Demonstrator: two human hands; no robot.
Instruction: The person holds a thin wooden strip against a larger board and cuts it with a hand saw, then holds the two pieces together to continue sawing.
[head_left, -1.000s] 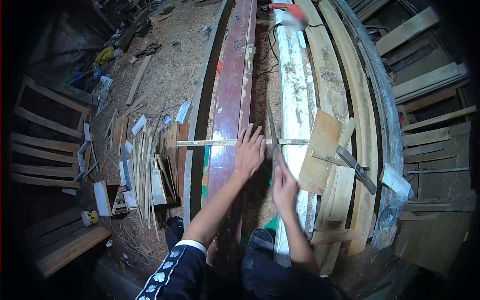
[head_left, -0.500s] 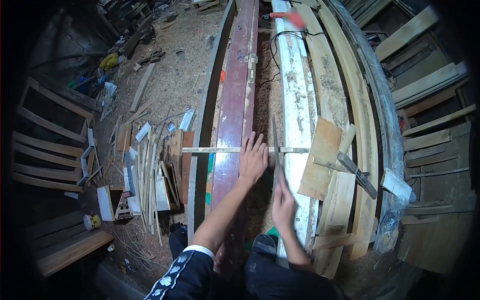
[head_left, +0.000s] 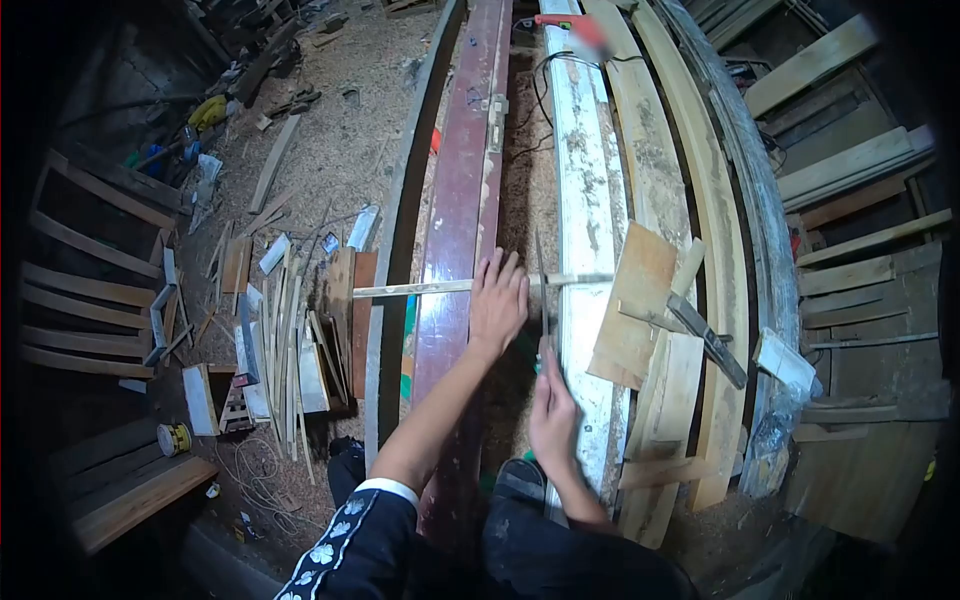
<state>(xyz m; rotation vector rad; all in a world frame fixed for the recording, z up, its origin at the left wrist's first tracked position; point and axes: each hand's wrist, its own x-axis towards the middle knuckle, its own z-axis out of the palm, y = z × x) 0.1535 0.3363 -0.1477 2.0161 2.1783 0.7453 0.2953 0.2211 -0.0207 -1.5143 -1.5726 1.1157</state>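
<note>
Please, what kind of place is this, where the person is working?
It looks like a woodworking shop: a hand saw crosses a thin strip, a hammer-like tool lies on boards, and what look like wood shavings cover the floor.

Floor: the brown ground [head_left: 350,125] at upper left is strewn with pale wood shavings and small scraps; its lower left part is darker, with a loose coil of thin pale cord [head_left: 262,478] lying on it. Wall: a dark grey, rough, stained surface [head_left: 135,75] stands at the upper left. Furniture: a brown wooden slatted frame [head_left: 92,268] occupies the left edge, with a thick brown wooden plank [head_left: 148,503] below it. Right side: flat brown wooden panels [head_left: 860,475] and pale boards [head_left: 825,68]. Light: cool white, strongest at centre; the outer margins are in deep shadow.
</note>
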